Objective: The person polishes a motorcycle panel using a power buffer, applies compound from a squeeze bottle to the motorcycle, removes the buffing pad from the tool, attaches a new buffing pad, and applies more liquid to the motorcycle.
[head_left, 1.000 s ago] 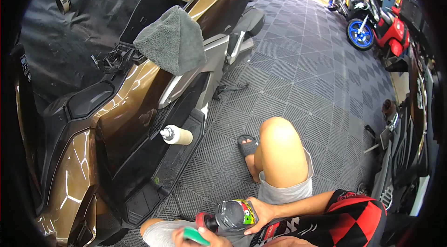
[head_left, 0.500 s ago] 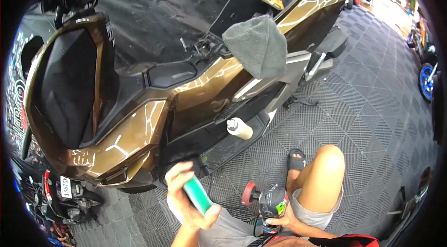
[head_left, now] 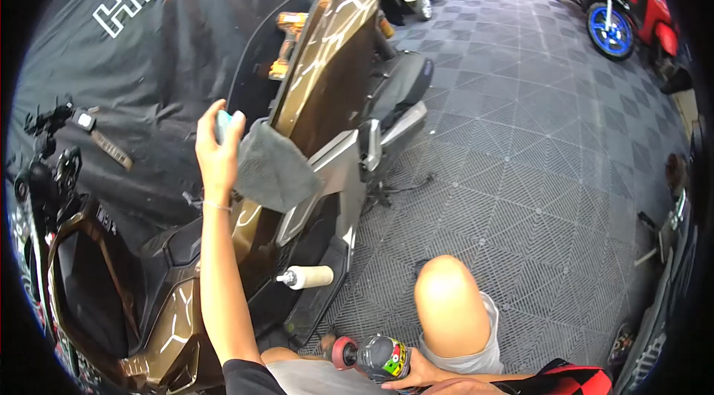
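My left hand (head_left: 217, 143) is raised at the end of an outstretched arm, closed around a small green block-like object (head_left: 224, 126) whose exact kind I cannot make out. Just beside it, a grey microfibre cloth (head_left: 277, 168) is draped over the middle of a brown scooter (head_left: 182, 317) with pale web-like markings. Low in front of me, my right hand (head_left: 422, 373) grips a small black power polisher (head_left: 381, 358) with a colourful sticker. The polisher's red round pad (head_left: 343, 353) points left. A cream squeeze bottle (head_left: 309, 277) is on the scooter's footboard.
An orange cordless drill (head_left: 285, 45) lies in the scooter's seat area. Dark sheeting with lettering (head_left: 149, 45) hangs behind. Patterned floor tiles (head_left: 491, 157) spread to the right, with a blue-wheeled motorbike (head_left: 611, 30) at the far right.
My view has turned towards the scooter's rear. My left hand has moved up and away with the green object, near the cloth. The right hand still holds the polisher low.
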Available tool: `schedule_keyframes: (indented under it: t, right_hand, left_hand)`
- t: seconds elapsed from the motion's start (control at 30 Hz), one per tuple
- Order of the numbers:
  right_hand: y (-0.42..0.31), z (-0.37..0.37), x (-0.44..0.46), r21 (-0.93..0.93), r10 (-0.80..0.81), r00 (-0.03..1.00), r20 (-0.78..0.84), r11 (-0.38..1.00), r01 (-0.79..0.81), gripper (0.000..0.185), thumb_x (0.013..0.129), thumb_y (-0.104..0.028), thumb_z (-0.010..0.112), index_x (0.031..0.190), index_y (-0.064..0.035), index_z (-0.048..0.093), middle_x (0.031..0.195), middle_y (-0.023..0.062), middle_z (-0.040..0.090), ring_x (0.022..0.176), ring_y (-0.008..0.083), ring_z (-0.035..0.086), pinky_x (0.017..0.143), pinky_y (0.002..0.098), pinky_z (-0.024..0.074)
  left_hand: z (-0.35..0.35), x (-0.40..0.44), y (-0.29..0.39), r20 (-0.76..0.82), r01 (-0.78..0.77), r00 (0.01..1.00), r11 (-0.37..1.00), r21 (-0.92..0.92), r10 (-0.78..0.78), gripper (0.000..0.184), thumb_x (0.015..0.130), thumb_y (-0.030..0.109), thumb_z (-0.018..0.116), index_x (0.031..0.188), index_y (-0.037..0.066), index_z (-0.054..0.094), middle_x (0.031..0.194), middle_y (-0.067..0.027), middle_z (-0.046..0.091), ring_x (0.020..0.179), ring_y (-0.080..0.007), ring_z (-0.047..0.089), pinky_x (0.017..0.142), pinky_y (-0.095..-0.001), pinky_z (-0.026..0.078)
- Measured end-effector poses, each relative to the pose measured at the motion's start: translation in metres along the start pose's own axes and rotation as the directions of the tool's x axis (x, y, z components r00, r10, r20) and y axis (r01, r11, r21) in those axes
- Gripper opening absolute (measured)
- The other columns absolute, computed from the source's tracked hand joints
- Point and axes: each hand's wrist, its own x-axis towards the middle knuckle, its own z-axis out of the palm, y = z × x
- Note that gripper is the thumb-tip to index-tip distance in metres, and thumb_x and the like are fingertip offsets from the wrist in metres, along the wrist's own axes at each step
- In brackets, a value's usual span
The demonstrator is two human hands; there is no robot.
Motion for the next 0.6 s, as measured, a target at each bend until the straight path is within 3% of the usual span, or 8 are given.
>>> schedule_keyframes:
  t: [0.17, 0.3, 0.4, 0.47, 0.5, 0.53, 0.57, 0.6]
  right_hand:
    - [-0.015, -0.01, 0.004, -0.089, -0.031, 0.999, -0.029, 0.996, 0.028, 0.064, 0.069, -0.021, 0.092, 0.12, 0.0014, 0.062, 0.109, 0.0078, 0.07, 0.099, 0.0152, 0.064, 0.094, 0.0313, 0.0502]
    - [-0.022, -0.014, 0.017, -0.174, -0.067, 0.991, -0.113, 0.984, 0.047, 0.064, 0.068, -0.022, 0.093, 0.12, 0.0014, 0.062, 0.109, 0.0078, 0.07, 0.098, 0.015, 0.064, 0.094, 0.0311, 0.0505]
    - [-0.015, -0.019, 0.029, -0.218, -0.026, 0.978, -0.206, 0.976, -0.02, 0.063, 0.067, -0.023, 0.093, 0.118, 0.0018, 0.063, 0.108, 0.008, 0.07, 0.097, 0.0155, 0.064, 0.093, 0.0314, 0.0508]
    - [-0.015, -0.025, 0.039, -0.269, -0.037, 0.975, -0.218, 0.963, -0.024, 0.063, 0.066, -0.022, 0.093, 0.116, 0.0026, 0.063, 0.109, 0.0082, 0.07, 0.098, 0.0163, 0.064, 0.094, 0.0322, 0.0507]
    - [-0.021, -0.027, 0.043, -0.317, -0.084, 0.976, -0.202, 0.948, 0.016, 0.064, 0.066, -0.02, 0.093, 0.117, 0.003, 0.063, 0.109, 0.0082, 0.07, 0.098, 0.0167, 0.064, 0.094, 0.0325, 0.0506]
    - [-0.019, -0.032, 0.048, -0.314, -0.068, 0.978, -0.199, 0.949, 0.002, 0.066, 0.064, -0.019, 0.093, 0.118, 0.0031, 0.061, 0.109, 0.0086, 0.069, 0.1, 0.0169, 0.065, 0.095, 0.0328, 0.0505]
    - [-0.016, -0.028, 0.054, -0.244, -0.104, 0.954, -0.281, 0.969, 0.034, 0.064, 0.064, -0.024, 0.093, 0.115, 0.0041, 0.065, 0.105, 0.0111, 0.072, 0.093, 0.0176, 0.068, 0.089, 0.0334, 0.0546]
    - [-0.017, -0.027, 0.058, -0.226, -0.078, 0.951, -0.299, 0.974, 0.008, 0.064, 0.064, -0.024, 0.094, 0.114, 0.0044, 0.065, 0.105, 0.011, 0.072, 0.092, 0.0177, 0.068, 0.088, 0.0334, 0.0547]
  left_hand:
    - [0.038, 0.05, -0.016, -0.098, 0.191, 0.973, 0.965, -0.179, -0.211, 0.047, 0.09, 0.039, 0.073, 0.117, 0.001, 0.066, 0.101, -0.0056, 0.065, 0.093, -0.013, 0.057, 0.086, -0.0277, 0.045]
    - [0.067, 0.1, -0.052, -0.304, 0.446, 0.849, 0.895, -0.024, -0.431, 0.072, 0.082, 0.058, 0.074, 0.124, 0.001, 0.062, 0.125, -0.0193, 0.064, 0.117, -0.0317, 0.06, 0.101, -0.0416, 0.045]
    - [0.082, 0.133, -0.055, -0.266, 0.695, 0.687, 0.718, -0.032, -0.677, 0.096, 0.07, 0.07, 0.076, 0.136, 0.003, 0.056, 0.142, -0.0255, 0.052, 0.132, -0.0391, 0.05, 0.111, -0.0462, 0.04]
    - [0.095, 0.148, -0.066, -0.136, 0.758, 0.645, 0.652, -0.015, -0.752, 0.121, 0.073, 0.081, 0.063, 0.152, -0.004, 0.029, 0.157, -0.0292, 0.029, 0.146, -0.0403, 0.03, 0.115, -0.0527, 0.033]
    - [0.073, 0.118, -0.033, 0.349, 0.559, 0.828, 0.699, -0.446, -0.439, 0.112, 0.084, 0.079, 0.054, 0.16, 0.008, 0.015, 0.163, -0.0281, 0.013, 0.148, -0.0426, 0.025, 0.12, -0.0569, 0.019]
    - [0.08, 0.126, -0.076, 0.353, 0.559, 0.828, 0.676, -0.48, -0.435, 0.107, 0.088, 0.078, 0.049, 0.161, 0.01, 0.009, 0.162, -0.029, 0.014, 0.147, -0.0423, 0.026, 0.119, -0.0567, 0.021]
    - [0.069, 0.127, -0.083, 0.428, 0.587, 0.795, 0.722, -0.367, -0.43, 0.103, 0.089, 0.077, 0.049, 0.159, 0.01, 0.015, 0.154, -0.0284, 0.032, 0.14, -0.038, 0.039, 0.113, -0.0536, 0.034]
    - [0.054, 0.127, -0.089, 0.509, 0.498, 0.764, 0.864, -0.074, -0.397, 0.09, 0.091, 0.074, 0.048, 0.148, 0.005, 0.038, 0.129, -0.0246, 0.056, 0.117, -0.0322, 0.059, 0.094, -0.0469, 0.05]
